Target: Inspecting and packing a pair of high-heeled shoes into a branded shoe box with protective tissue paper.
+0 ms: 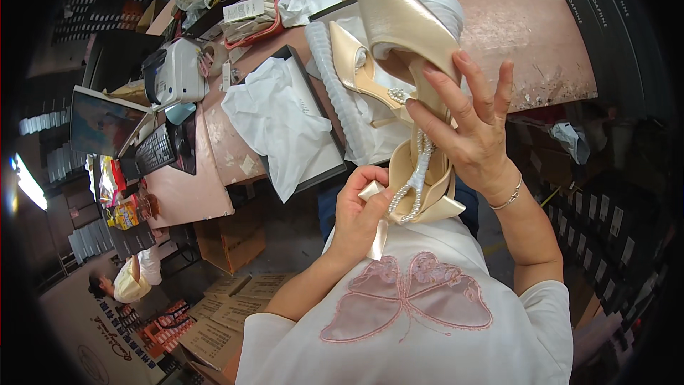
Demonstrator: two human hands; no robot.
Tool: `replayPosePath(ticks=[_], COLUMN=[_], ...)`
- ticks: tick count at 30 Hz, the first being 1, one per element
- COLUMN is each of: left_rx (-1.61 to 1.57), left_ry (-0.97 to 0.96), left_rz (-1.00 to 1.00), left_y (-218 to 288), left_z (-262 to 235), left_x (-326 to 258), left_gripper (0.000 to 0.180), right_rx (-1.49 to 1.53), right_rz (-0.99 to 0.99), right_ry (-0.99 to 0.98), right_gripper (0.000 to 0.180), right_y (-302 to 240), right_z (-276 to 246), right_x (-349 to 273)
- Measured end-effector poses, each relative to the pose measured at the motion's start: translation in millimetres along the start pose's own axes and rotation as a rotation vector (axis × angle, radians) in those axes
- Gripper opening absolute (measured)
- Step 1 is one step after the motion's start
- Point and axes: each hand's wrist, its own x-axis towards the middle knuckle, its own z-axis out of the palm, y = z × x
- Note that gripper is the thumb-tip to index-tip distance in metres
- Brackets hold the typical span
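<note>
A champagne satin pointed-toe shoe (406,11) is held up in front of my chest, its toe pointing away from me. Strings of pearls (420,175) run along its strap. My right hand (476,128) holds the shoe from the right side, with some fingers against it and others raised; the thumb is hidden. By the heel end, my left hand (362,210) pinches a satin ribbon bow (377,232). The matching shoe (350,57) lies beyond on white wrapping, beside a ribbed translucent padding strip (333,85).
Left of the shoes sits a dark shoebox (331,167) with white tissue paper (274,117). A red basket of cards (256,21), a label printer (178,75) and a keyboard (154,151) stand farther left. Dark boxes (613,36) are stacked at right. Another person (132,278) is at far lower left.
</note>
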Motion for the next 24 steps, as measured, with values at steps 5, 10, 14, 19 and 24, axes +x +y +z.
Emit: replayPosePath(ticks=[5,10,14,19,24], left_rx=[0.025,0.079,0.108,-0.015,-0.1], left_ry=[0.056,0.061,0.065,0.062,0.034], left_rz=[0.029,0.076,0.092,-0.078,-0.063], left_y=[-3,-7,-9,-2,6], left_z=[4,4,3,2,3], left_x=[0,1,2,4,4], left_gripper=[0.015,0.012,0.012,0.019,0.034], right_rx=[0.02,0.024,0.069,0.16,0.124], right_rz=[-0.011,0.011,0.005,0.015,0.052], right_ry=[0.066,0.081,0.049,-0.081,-0.074], right_gripper=[0.006,0.007,0.006,0.016,0.018], right_y=[-2,-2,-3,-16,-14], right_z=[3,2,0,-5,-1], right_x=[1,-1,1,0,2])
